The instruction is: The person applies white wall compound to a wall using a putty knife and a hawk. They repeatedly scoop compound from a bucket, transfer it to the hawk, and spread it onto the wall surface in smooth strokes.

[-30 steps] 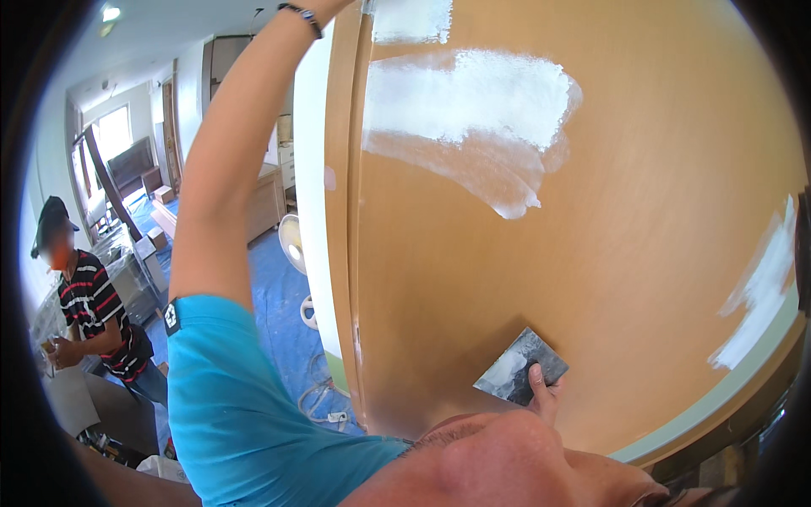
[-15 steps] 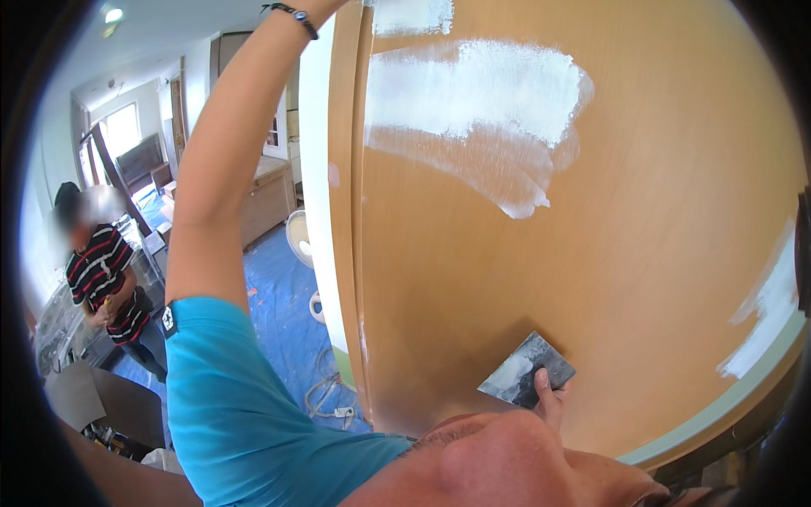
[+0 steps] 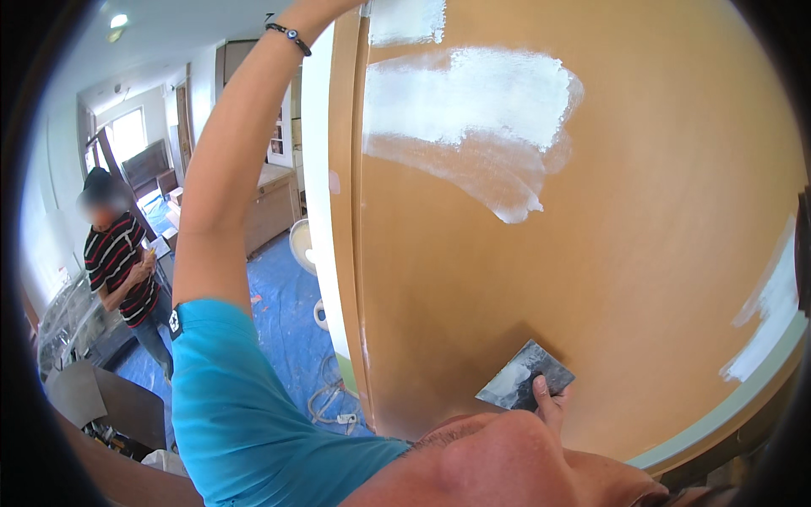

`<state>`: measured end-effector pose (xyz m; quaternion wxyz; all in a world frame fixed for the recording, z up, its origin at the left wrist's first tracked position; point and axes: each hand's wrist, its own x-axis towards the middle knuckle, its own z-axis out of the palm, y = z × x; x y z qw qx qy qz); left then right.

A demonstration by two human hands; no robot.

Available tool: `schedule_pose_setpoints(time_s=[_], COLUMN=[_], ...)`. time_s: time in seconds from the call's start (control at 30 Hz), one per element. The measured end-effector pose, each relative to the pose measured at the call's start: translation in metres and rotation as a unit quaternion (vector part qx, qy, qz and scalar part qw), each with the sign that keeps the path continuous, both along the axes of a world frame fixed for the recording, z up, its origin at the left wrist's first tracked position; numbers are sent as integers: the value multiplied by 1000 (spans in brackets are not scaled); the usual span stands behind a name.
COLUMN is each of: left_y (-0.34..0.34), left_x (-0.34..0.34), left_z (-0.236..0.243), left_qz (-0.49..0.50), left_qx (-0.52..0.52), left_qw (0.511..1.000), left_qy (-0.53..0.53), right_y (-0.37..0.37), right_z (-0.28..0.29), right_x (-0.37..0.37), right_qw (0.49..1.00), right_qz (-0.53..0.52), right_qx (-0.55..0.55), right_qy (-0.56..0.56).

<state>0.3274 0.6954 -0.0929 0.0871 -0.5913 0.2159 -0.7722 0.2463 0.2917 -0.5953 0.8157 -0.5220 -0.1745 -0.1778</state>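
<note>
Down low and close, a blue sleeve [image 3: 245, 397] covers the top of the left arm [image 3: 211, 186]. The arm goes up, and a dark bracelet [image 3: 290, 39] is on its wrist. The left hand [image 3: 334, 7] is cut off at the top, so I cannot tell if its fingers are open or closed. The right hand [image 3: 552, 407] grips a flat gray plate [image 3: 511, 376] with white smears. The plate tips like a diamond in front of the low part of a big brown board [image 3: 456, 279]. White patches [image 3: 473, 93] are on the board. Farther back are blue sheeting [image 3: 283, 313] and a round fan [image 3: 302, 248]. A person [image 3: 120, 262] in a striped shirt stands there. Far away, a window [image 3: 128, 133] shines.
</note>
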Motion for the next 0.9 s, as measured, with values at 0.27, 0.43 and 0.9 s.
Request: schedule_pose_setpoints(time_s=[0.27, 0.43, 0.9], left_y=[-11, -19, -32], left_x=[-12, -5, 0], left_z=[53, 21, -42], left_qz=[-32, 13, -15], left_qx=[-1, -5, 4], left_qw=[999, 1000, 998], left_qy=[40, -7, 63], right_y=[-1, -1, 1], right_z=[-7, -10, -8], right_x=[-4, -6, -13], right_qw=[1000, 999, 999], right_qz=[-6, -6, -22], right_qx=[14, 31, 15], right_qy=[21, 35, 45])
